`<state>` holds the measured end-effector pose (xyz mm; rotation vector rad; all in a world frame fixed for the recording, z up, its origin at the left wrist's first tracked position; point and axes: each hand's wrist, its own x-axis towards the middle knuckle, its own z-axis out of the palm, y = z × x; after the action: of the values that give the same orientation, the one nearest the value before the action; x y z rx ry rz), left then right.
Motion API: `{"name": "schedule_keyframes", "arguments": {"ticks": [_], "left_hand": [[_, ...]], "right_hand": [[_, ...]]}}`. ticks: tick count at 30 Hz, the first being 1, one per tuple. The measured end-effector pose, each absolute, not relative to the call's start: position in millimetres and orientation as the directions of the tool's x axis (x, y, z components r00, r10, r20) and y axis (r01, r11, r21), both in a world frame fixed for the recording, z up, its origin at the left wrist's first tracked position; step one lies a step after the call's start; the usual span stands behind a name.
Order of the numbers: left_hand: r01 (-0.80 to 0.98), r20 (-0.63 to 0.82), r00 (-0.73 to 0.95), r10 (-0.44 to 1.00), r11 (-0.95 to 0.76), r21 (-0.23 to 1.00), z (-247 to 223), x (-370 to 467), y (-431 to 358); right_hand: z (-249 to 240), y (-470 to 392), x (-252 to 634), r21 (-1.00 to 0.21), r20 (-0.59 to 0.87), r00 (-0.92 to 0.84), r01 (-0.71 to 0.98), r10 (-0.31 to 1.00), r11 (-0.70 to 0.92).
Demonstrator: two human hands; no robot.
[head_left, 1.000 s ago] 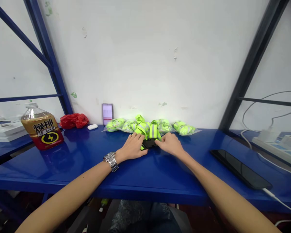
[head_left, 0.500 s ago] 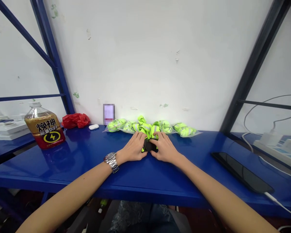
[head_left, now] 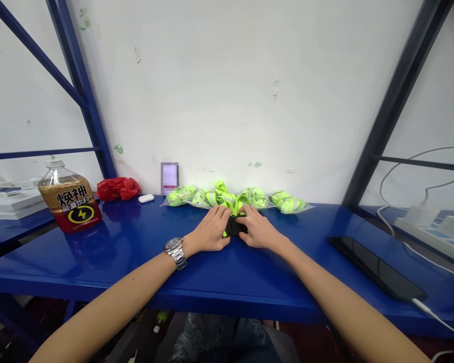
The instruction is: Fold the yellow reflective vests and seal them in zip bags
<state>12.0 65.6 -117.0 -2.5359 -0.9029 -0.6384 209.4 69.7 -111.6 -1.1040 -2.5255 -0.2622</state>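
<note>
A black strap piece (head_left: 234,226) lies between my hands at the middle of the blue table (head_left: 136,252), joined to neon yellow-green reflective straps (head_left: 230,200) bunched behind it. My left hand (head_left: 211,229), below a silver watch, is closed on the left side of the black piece. From the right, my right hand (head_left: 258,228) grips its other side with thumb and fingers. Clear bags of similar straps lie along the wall, one at the left (head_left: 180,195) and another at the right (head_left: 287,202). My fingers partly hide the black piece.
A drink bottle (head_left: 71,197), a red plastic bag (head_left: 118,188) and a small white case (head_left: 146,198) are at the left. A black phone (head_left: 377,267) with a cable lies at the right, near a power strip (head_left: 439,232). Metal posts rise on both sides.
My right hand has shifted slightly to the right, its fingers more curled. More of the black piece shows between my hands. My left hand stays almost in place.
</note>
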Motion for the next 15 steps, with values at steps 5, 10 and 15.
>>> {"name": "schedule_keyframes", "arguments": {"ticks": [5, 10, 15], "left_hand": [[0.672, 0.554, 0.661, 0.507, -0.727, -0.137, -118, 8, 69], [0.671, 0.582, 0.627, 0.518, -0.739, -0.066, -119, 3, 71], [0.664, 0.590, 0.618, 0.520, -0.746, -0.038, -119, 2, 72]], "right_hand": [[-113, 79, 218, -0.029, 0.426, -0.637, 0.700, 0.643, 0.713], [-112, 84, 230, -0.061, 0.479, -0.688, 0.594, 0.545, 0.802], [-110, 82, 231, -0.083, 0.479, -0.662, 0.620, 0.577, 0.780]]}}
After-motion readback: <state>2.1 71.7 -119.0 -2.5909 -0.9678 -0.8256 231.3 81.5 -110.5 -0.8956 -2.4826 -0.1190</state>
